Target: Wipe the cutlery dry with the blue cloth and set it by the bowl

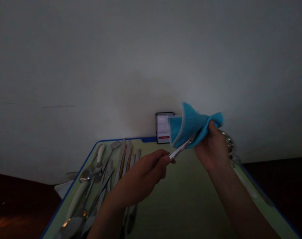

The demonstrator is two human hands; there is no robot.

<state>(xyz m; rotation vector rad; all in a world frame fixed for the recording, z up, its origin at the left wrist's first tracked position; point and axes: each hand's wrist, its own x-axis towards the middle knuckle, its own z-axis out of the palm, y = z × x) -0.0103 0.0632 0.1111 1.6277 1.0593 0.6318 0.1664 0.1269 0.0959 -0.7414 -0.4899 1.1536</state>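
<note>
My left hand (151, 169) is closed around the silvery handle of a metal utensil (179, 150), which slants up to the right. The utensil's far end is hidden in a blue cloth (192, 124), so I cannot tell its kind. My right hand (215, 146) grips the cloth around that end, thumb on top. The cloth's loose corner flares up and left. Both hands are above the pale green table (165, 205).
Knives (122, 156), spoons (86, 175) and forks (98, 172) lie along the table's left side. A phone (163, 132) leans against the wall (141, 66) at the back. Shiny round metalware (230, 144) shows behind my right hand, with more cutlery (245, 182) at right.
</note>
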